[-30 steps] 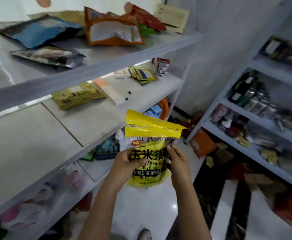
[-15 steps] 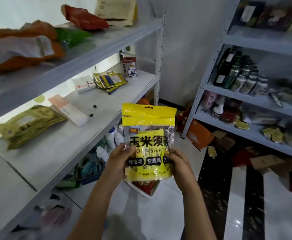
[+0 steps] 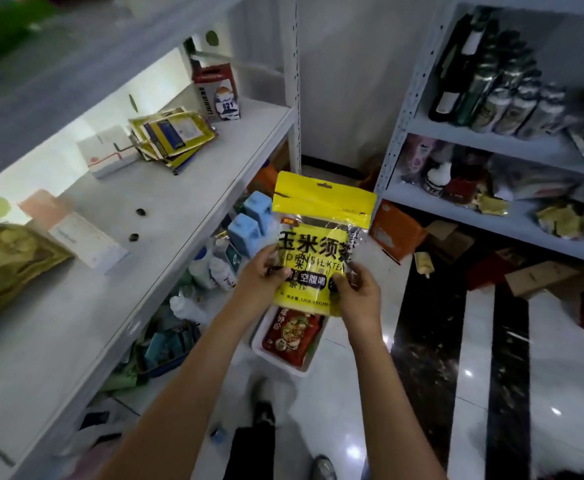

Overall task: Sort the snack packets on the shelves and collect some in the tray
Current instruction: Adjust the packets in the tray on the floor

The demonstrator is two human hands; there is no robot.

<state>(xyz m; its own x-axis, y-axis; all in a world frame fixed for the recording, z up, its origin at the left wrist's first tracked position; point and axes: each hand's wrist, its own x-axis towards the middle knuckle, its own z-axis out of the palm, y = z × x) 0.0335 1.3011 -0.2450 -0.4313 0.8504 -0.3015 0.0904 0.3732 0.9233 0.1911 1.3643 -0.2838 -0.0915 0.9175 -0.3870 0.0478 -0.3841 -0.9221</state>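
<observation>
Both hands hold a yellow corn silk tea pouch [image 3: 320, 237] upright in mid-air between the two shelving units, its long axis vertical, header strip with hang slot pointing up, printed face toward the camera. The pouch is glossy crinkled plastic, flat and rectangular. The left hand [image 3: 266, 275] pinches its lower left edge with curled fingers; the right hand [image 3: 358, 292] grips the lower right edge the same way. Just below, on the shiny tiled floor, sits a white rectangular tray [image 3: 285, 362] holding a red, glossy snack packet [image 3: 290, 336], possibly more beneath. On the left white shelf [image 3: 75, 306] lie an olive-gold foil bag [image 3: 3, 261] and stacked yellow-blue sachets [image 3: 172, 135].
</observation>
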